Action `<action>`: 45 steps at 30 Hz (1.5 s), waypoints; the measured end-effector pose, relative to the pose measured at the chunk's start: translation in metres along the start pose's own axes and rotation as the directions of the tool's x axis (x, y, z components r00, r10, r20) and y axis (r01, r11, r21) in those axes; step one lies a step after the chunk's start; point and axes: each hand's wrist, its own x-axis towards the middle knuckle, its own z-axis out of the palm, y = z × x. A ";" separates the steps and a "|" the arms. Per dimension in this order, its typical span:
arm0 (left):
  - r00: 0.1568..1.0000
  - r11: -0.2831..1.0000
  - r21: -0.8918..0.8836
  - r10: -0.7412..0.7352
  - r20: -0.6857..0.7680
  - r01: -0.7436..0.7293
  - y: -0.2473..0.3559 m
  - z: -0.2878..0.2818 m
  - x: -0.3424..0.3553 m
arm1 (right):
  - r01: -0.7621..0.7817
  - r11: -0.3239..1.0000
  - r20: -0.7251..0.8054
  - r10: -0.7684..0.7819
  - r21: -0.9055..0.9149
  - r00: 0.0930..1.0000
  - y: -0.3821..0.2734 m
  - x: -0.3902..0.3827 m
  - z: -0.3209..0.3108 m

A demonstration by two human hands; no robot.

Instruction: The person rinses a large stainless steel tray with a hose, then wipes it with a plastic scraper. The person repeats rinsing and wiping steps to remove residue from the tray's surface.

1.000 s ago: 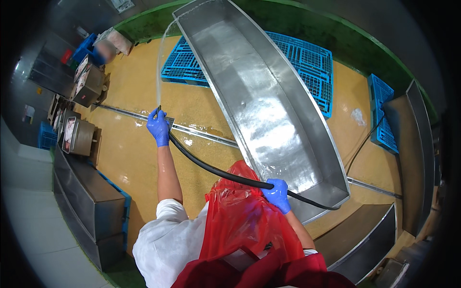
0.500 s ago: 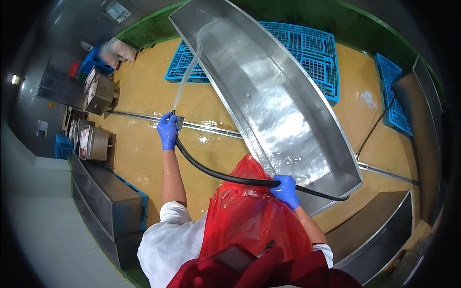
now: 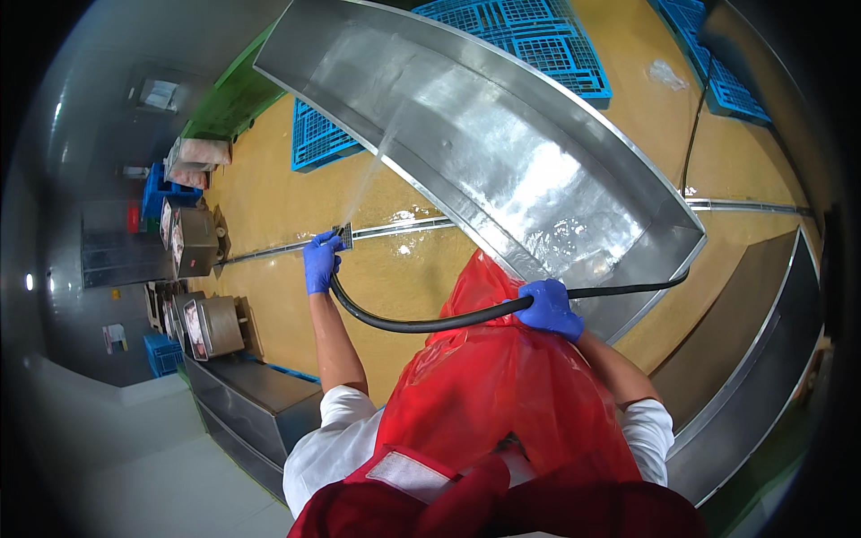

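Note:
A black hose [image 3: 404, 324] runs between my two blue-gloved hands. My left hand [image 3: 319, 263] is closed round its outlet end, out over the floor on the left. From there a water jet [image 3: 369, 177] shoots up and right into a long stainless steel trough [image 3: 502, 143]. My right hand [image 3: 549, 309] grips the hose farther back, in front of my red apron [image 3: 511, 386] and close to the trough's near edge. Past that hand the hose crosses the trough's near end and goes over its right rim. Water ripples on the trough's bottom near this end.
Blue plastic pallets [image 3: 529, 40] lie behind the trough. A metal drain channel [image 3: 404, 226] crosses the wet yellow floor [image 3: 278, 296]. Steel bins [image 3: 213, 328] with pale contents stand at the left. More metal troughs [image 3: 744, 341] flank me, and clear plastic [image 3: 665, 75] lies at far right.
The view has shifted, so the trough sits higher and tilts more. The water jet now leans further right and lands nearer the trough's middle. Both hands keep their hold on the hose.

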 end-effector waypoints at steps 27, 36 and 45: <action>0.952 0.946 0.255 0.250 -0.174 -0.202 0.040 -0.010 0.042 | -0.012 0.998 -0.242 0.025 0.054 0.970 -0.005 -0.013 0.009; 0.692 0.444 0.877 0.691 -0.208 -0.181 0.207 -0.036 0.113 | -0.028 0.987 -0.209 0.062 0.158 0.976 -0.035 0.087 -0.019; 0.786 -0.029 0.999 0.619 -0.007 0.032 0.485 -0.013 0.187 | -0.084 0.887 0.086 0.050 0.455 0.995 -0.098 0.217 -0.066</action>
